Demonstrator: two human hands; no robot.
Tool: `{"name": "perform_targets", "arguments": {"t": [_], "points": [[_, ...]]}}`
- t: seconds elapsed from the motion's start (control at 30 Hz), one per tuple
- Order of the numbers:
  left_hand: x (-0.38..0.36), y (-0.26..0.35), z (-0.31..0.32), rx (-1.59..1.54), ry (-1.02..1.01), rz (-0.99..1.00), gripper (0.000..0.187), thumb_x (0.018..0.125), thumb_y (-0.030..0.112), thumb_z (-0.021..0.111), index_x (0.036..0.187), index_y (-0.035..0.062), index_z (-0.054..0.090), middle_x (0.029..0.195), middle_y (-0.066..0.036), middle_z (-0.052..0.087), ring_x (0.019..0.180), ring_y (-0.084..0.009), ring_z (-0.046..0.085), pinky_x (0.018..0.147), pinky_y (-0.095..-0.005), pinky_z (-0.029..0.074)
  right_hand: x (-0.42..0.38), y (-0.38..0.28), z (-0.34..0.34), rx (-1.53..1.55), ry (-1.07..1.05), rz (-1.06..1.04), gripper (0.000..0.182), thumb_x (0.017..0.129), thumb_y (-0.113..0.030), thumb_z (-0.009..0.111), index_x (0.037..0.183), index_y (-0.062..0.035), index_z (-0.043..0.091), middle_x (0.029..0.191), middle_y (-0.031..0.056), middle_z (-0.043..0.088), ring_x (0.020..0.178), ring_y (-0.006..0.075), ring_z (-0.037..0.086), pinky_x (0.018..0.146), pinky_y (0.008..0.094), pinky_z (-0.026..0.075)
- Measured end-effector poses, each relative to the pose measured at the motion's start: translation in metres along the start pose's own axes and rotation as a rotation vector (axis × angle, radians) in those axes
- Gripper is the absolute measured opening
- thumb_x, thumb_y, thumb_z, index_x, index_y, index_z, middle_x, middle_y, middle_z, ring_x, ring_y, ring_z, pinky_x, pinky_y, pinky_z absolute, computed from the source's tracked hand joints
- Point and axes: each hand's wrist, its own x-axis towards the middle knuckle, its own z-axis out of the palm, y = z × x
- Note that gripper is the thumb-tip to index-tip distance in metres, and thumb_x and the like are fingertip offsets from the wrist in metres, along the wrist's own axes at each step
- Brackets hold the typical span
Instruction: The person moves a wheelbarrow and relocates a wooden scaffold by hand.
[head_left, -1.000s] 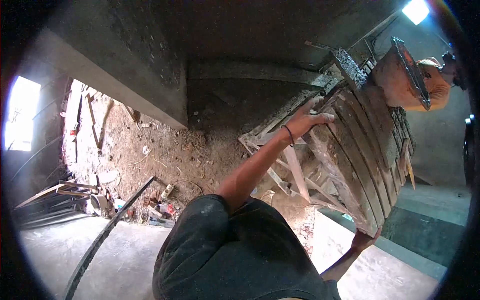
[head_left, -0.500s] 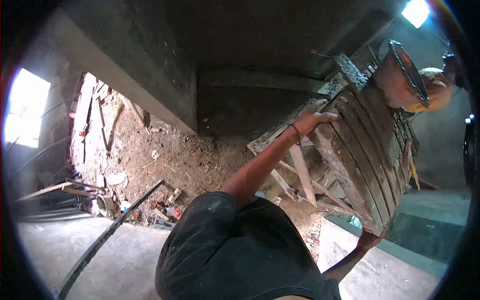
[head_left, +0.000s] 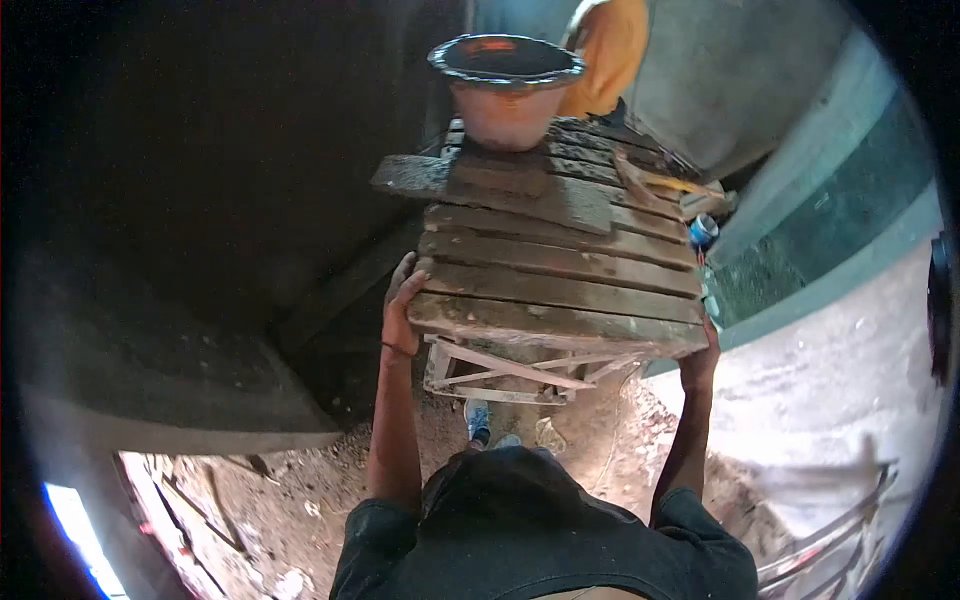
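Observation:
A slatted wooden platform (head_left: 560,270) on a timber frame stands in front of me, its planks dusty and worn. My left hand (head_left: 402,305) is closed on its near left corner, with the thumb over the top. At the near right corner my right hand (head_left: 702,355) grips the edge, its fingers partly hidden by the wood. A mortar-crusted tub (head_left: 510,115) rests toward the platform's far side. In front of the tub lies a flat board (head_left: 560,200), and a mortar-covered piece (head_left: 410,174) juts past the left edge.
A person in a yellow-orange top (head_left: 610,60) is behind the tub. A yellow-handled tool (head_left: 680,184) lies at the platform's far right, near a blue can (head_left: 704,231). Dark walls rise on the left. Rubble covers the dirt floor (head_left: 330,500).
My view has swung round, so the platform, seen slanted at the right before, now lies straight ahead. Both hands stay on its near corners, and the tub still sits on it.

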Motion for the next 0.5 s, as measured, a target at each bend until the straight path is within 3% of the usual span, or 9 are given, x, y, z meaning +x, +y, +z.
{"name": "perform_targets", "arguments": {"t": [0.07, 0.2, 0.27, 0.3, 0.33, 0.4, 0.5], "points": [[-0.001, -0.001, 0.002, 0.000, -0.028, 0.009, 0.062, 0.083, 0.021, 0.061, 0.137, 0.0032, 0.036, 0.128, -0.009, 0.049, 0.115, -0.0197, 0.049, 0.094, -0.0339, 0.041, 0.003, -0.003, -0.005, 0.133, 0.013, 0.145, 0.055, 0.088, -0.044, 0.047, 0.129, -0.0073, 0.045, 0.125, 0.0075, 0.052, 0.114, 0.0250, 0.050, 0.091, 0.0438, 0.043], [-0.007, -0.003, -0.003, -0.001, -0.016, 0.008, 0.060, 0.088, 0.026, 0.057, 0.139, 0.0053, 0.032, 0.131, -0.009, 0.047, 0.121, -0.0199, 0.046, 0.097, -0.0372, 0.041, -0.006, -0.016, 0.001, 0.150, -0.009, 0.143, 0.056, 0.084, -0.041, 0.056, 0.127, -0.0060, 0.046, 0.122, 0.0089, 0.054, 0.109, 0.0254, 0.052, 0.091, 0.0393, 0.042], [0.002, -0.010, -0.016, -0.008, -0.044, 0.002, 0.060, 0.088, 0.025, 0.057, 0.139, 0.0059, 0.032, 0.132, -0.010, 0.046, 0.123, -0.0208, 0.043, 0.097, -0.0382, 0.041, -0.015, -0.032, 0.014, 0.082, 0.031, 0.186, 0.057, 0.083, -0.043, 0.057, 0.125, -0.0048, 0.047, 0.121, 0.0091, 0.054, 0.109, 0.0254, 0.053, 0.091, 0.0397, 0.042], [-0.004, -0.006, -0.011, -0.005, -0.039, 0.003, 0.059, 0.089, 0.025, 0.056, 0.139, 0.0054, 0.033, 0.133, -0.010, 0.045, 0.124, -0.0218, 0.043, 0.097, -0.0384, 0.042, -0.004, -0.018, -0.006, 0.013, 0.026, 0.164, 0.057, 0.089, -0.047, 0.047, 0.131, -0.0099, 0.046, 0.128, 0.0084, 0.051, 0.113, 0.0223, 0.050, 0.091, 0.0405, 0.041], [-0.007, -0.004, -0.008, 0.000, -0.055, -0.009, 0.059, 0.089, 0.025, 0.056, 0.139, 0.0054, 0.033, 0.133, -0.010, 0.045, 0.124, -0.0218, 0.043, 0.097, -0.0384, 0.042, -0.002, -0.017, -0.013, 0.019, 0.045, 0.158, 0.057, 0.089, -0.047, 0.047, 0.131, -0.0099, 0.046, 0.128, 0.0084, 0.051, 0.113, 0.0223, 0.050, 0.091, 0.0405, 0.041], [-0.007, -0.003, -0.003, -0.021, -0.092, -0.004, 0.057, 0.089, 0.027, 0.055, 0.138, 0.0059, 0.034, 0.134, -0.009, 0.044, 0.124, -0.0226, 0.043, 0.097, -0.0388, 0.042, 0.002, -0.023, -0.019, -0.186, 0.135, 0.100, 0.065, 0.083, -0.055, 0.053, 0.123, -0.0042, 0.052, 0.122, 0.0099, 0.053, 0.110, 0.0256, 0.051, 0.092, 0.0405, 0.039], [-0.011, -0.005, -0.006, -0.001, -0.115, 0.005, 0.056, 0.091, 0.030, 0.053, 0.138, 0.0071, 0.035, 0.135, -0.009, 0.043, 0.123, -0.0232, 0.044, 0.096, -0.0402, 0.043, -0.006, -0.046, -0.016, -0.287, 0.241, 0.088, 0.065, 0.083, -0.060, 0.050, 0.121, -0.0070, 0.055, 0.112, 0.0096, 0.058, 0.105, 0.0215, 0.052, 0.086, 0.0380, 0.037]]}}
